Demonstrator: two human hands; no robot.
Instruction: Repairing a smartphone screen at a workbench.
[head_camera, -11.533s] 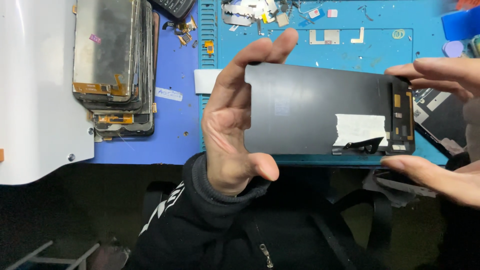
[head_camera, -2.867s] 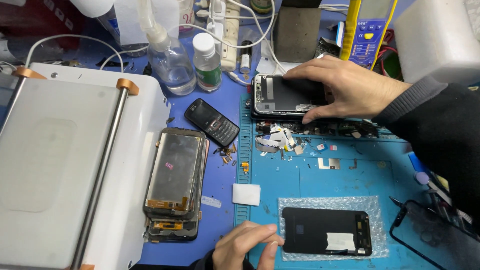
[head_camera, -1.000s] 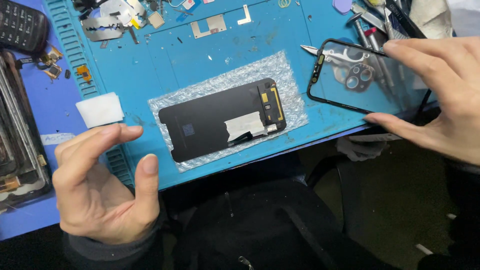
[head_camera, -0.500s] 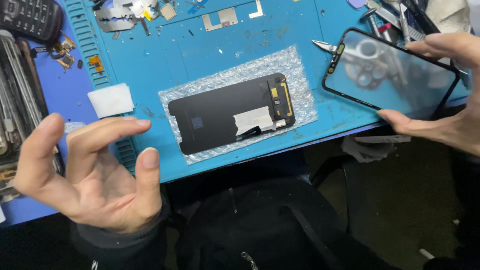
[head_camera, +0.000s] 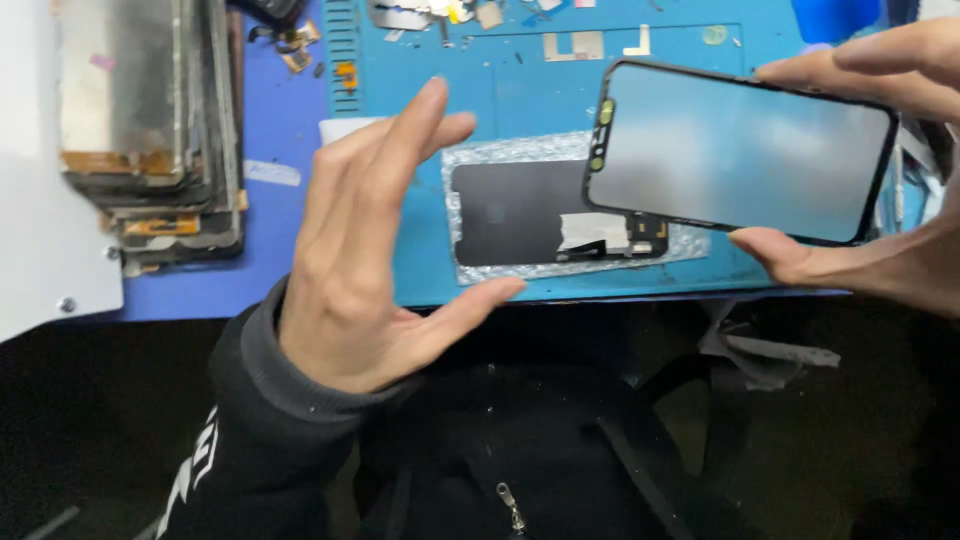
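Observation:
My right hand (head_camera: 880, 170) pinches a black-rimmed phone front glass (head_camera: 740, 150) by its long edges and holds it flat above the blue work mat (head_camera: 500, 90). Under it, a dark phone display panel (head_camera: 520, 210) with a white sticker lies on a sheet of bubble wrap (head_camera: 470, 160) on the mat. My left hand (head_camera: 370, 250) hovers open with fingers spread, just left of the glass and over the panel's left end, holding nothing.
A stack of old phone screens (head_camera: 150, 120) lies on the purple mat (head_camera: 280, 240) at the left, beside a white machine (head_camera: 40, 260). Small metal parts and scraps (head_camera: 580, 45) litter the mat's far edge. A white wipe (head_camera: 335, 130) peeks out behind my left hand.
My right hand has brought the glass leftward over the display panel. My left hand has risen and moved right toward the glass. The view has shifted, so the screen stack shows at left.

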